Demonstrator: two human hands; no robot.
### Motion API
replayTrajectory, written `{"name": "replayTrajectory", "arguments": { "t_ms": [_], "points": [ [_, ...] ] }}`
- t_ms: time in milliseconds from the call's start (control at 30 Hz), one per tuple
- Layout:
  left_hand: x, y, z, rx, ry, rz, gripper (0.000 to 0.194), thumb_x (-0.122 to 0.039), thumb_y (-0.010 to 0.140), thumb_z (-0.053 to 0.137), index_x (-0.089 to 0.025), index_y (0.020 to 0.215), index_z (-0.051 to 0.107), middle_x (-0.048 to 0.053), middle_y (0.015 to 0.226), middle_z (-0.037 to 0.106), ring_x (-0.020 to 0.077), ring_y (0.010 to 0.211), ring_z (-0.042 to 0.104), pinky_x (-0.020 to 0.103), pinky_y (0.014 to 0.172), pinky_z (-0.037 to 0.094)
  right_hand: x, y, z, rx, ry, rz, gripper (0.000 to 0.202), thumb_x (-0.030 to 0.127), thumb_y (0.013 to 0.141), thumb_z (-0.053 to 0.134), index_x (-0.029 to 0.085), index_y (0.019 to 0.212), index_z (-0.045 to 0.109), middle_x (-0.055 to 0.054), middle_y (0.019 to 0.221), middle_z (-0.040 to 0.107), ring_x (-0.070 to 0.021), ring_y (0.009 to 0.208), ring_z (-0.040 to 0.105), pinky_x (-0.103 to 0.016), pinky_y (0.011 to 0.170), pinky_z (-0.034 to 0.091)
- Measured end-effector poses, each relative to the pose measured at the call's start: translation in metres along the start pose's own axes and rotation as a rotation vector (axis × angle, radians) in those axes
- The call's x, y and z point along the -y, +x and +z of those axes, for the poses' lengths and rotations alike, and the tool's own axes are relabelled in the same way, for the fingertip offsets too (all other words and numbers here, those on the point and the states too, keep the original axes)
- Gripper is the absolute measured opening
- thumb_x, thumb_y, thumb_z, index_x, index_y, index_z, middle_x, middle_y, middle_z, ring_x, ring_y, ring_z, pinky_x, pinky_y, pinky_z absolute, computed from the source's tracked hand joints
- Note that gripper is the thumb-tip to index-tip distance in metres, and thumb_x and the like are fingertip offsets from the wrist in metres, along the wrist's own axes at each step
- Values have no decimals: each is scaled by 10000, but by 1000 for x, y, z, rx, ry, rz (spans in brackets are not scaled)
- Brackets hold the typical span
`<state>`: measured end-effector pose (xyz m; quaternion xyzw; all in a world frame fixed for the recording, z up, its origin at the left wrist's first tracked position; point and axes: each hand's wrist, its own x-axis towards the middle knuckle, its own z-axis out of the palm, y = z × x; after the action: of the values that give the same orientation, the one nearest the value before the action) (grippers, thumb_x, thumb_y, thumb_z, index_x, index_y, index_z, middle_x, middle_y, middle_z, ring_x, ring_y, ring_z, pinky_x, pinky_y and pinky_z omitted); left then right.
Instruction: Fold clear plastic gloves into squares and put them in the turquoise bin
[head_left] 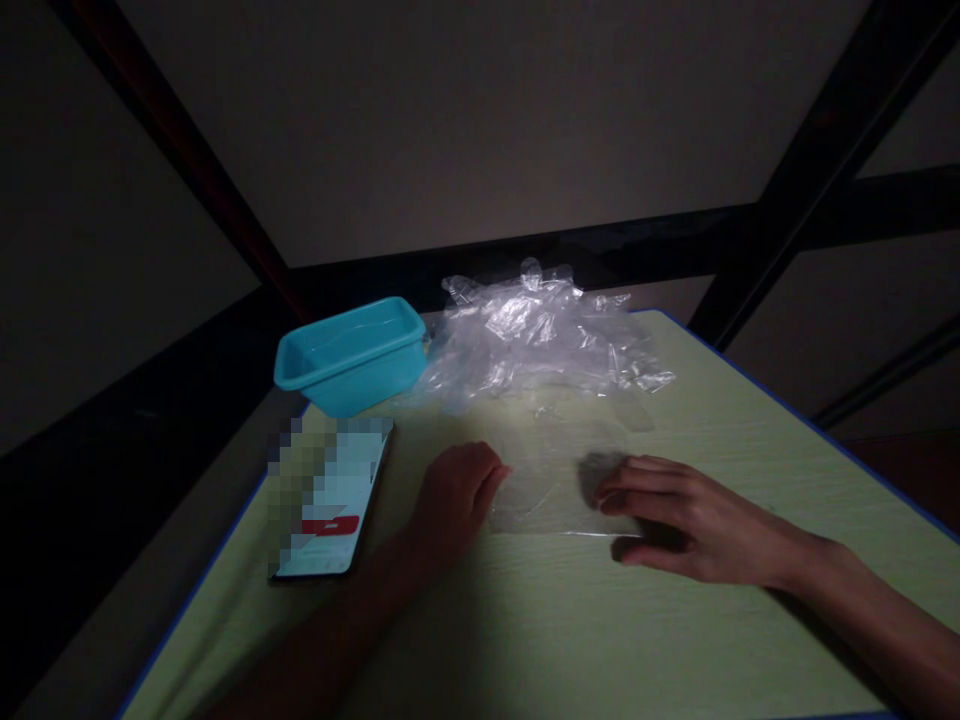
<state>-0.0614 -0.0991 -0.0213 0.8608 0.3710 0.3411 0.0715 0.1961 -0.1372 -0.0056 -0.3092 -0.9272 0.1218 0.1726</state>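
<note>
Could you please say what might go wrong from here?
The clear plastic film between the left hand and right hand looks faint, so a grip might miss its edge. The phone beside the left forearm could get nudged. The blue tub at the edge of the table might fall.

The person's left hand and right hand are bare, as are the left forearm and right forearm. The right has slender fingers and a slim wrist; shadow blurs the left's detail.
</note>
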Motion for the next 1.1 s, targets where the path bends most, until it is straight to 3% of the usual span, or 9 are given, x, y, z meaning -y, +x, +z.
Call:
{"name": "replayTrajectory", "arguments": {
  "t_ms": [233,367,533,833,1100],
  "points": [
    [2,-2,-13,249,39,385,356,-345,906,437,-164,610,515,35,686,552,146,637,477,275,610,383,5,0,-2,8,-31,33,236,243,829,534,178,1045,601,-68,941,650,-198,882,601,-384,815,496],
    [-2,0,-18,400,62,372,248,-397,808,582,-154,766,563,56,844,599,181,770,523,301,718,415,8,-1,-4,11,-43,58,276,176,790,519,179,1055,596,-72,953,652,-206,880,600,-397,821,492],
    [-3,3,-21,543,39,268,311,-356,705,699,-149,896,566,51,926,590,197,839,522,301,759,416,10,-1,-3,30,-46,50,344,81,737,474,164,1051,587,-85,959,646,-212,889,592,-417,837,480],
    [-5,1,-17,541,54,256,294,-349,744,637,-148,943,556,62,949,566,202,860,493,317,773,412,8,-4,0,12,-42,42,463,14,695,417,204,1087,575,-57,1004,654,-193,925,602,-410,870,488],
    [-5,-1,-14,488,157,305,208,-298,761,610,-150,901,570,63,910,601,204,820,517,319,758,416,2,-4,0,-127,-130,-82,206,139,877,451,165,970,634,-80,944,691,-170,847,640,-346,756,540]
  ]
}}
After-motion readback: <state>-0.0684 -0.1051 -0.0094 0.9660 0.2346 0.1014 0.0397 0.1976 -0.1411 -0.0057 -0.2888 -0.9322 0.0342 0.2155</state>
